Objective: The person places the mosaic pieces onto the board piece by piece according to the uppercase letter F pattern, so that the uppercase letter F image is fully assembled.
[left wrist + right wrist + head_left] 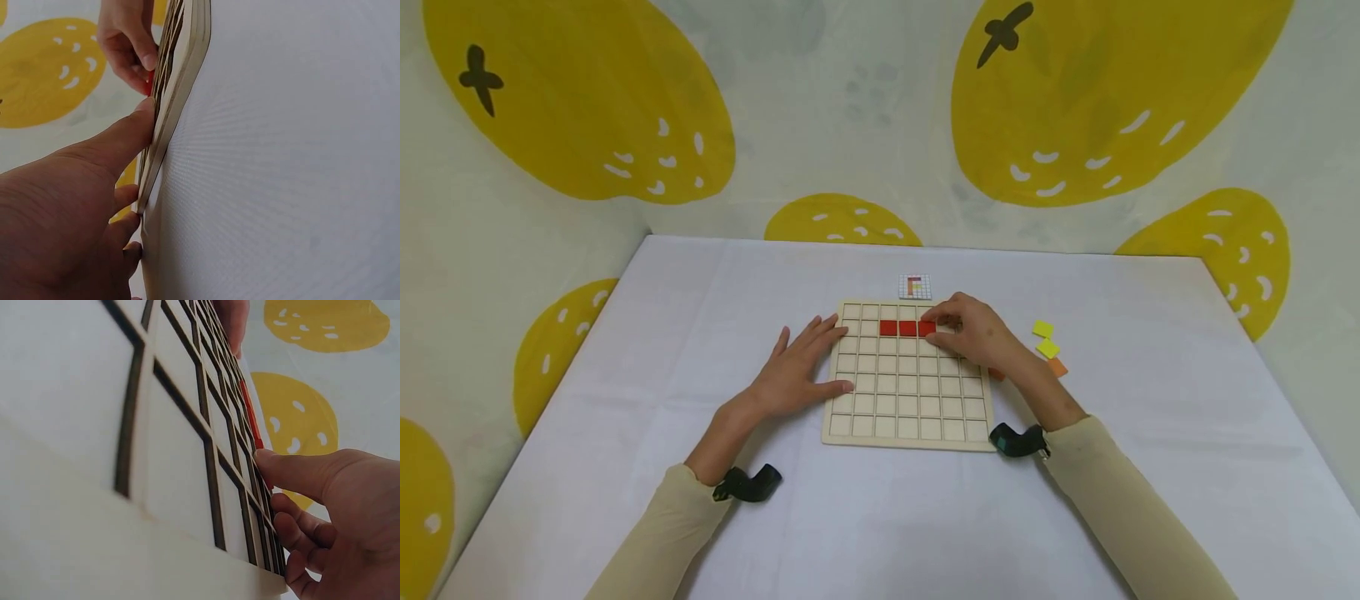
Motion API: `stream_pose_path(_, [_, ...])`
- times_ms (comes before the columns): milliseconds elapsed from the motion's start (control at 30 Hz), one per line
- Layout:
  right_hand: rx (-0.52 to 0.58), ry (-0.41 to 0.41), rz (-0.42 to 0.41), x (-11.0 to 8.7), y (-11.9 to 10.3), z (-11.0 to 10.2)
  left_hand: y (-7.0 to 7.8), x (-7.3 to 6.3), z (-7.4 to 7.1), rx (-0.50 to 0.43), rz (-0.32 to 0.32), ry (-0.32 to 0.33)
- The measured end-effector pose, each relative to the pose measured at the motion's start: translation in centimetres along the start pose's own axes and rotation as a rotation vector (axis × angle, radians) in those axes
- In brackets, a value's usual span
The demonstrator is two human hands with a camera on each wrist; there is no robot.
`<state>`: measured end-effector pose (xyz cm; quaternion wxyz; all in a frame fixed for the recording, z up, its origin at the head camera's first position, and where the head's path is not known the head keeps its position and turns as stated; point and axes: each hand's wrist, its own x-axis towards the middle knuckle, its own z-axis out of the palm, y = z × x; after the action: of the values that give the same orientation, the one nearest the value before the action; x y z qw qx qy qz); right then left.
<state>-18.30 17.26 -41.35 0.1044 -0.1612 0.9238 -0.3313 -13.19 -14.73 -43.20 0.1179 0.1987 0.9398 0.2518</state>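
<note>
A pale wooden grid board (887, 427) lies flat on the white table. In its second row from the far edge sit two red square tiles (898, 328), side by side. Right beside them is a third red tile (927, 329), pinched by the thumb and fingers of my right hand (977, 331). The right wrist view shows that thumb at the end of the red row (250, 412). My left hand (793, 375) spreads over the board's left edge, thumb and fingertips resting on the rim. Part of the board's upper right lies hidden under my right hand.
Just beyond the board's far edge lies a small printed card (915, 287) with a coloured grid pattern. To the right are two yellow tiles (1045, 339) and an orange tile (1057, 367). Another orange tile (997, 374) shows partly beneath my right wrist, by the board's edge.
</note>
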Motion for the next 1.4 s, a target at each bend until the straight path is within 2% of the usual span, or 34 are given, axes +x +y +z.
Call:
stream_pose_path(267, [0.036, -0.005, 0.011, 0.0, 0.3, -0.2, 0.1, 0.0, -0.2, 0.011, -0.007, -0.010])
stream_pose_path(533, [0.137, 0.003, 0.062, -0.8, 0.9, -1.2, 0.2, 0.1, -0.2, 0.004, -0.013, -0.020])
stream_pose_path(1033, [0.084, 0.058, 0.013, -3.0, 2.9, -2.5, 0.3, 0.0, -0.2, -0.009, -0.010, -0.008])
stream_pose_path(1400, [0.073, 0.062, 0.047, -5.0, 4.2, -3.4, 0.4, -0.1, -0.2, 0.002, -0.004, -0.006])
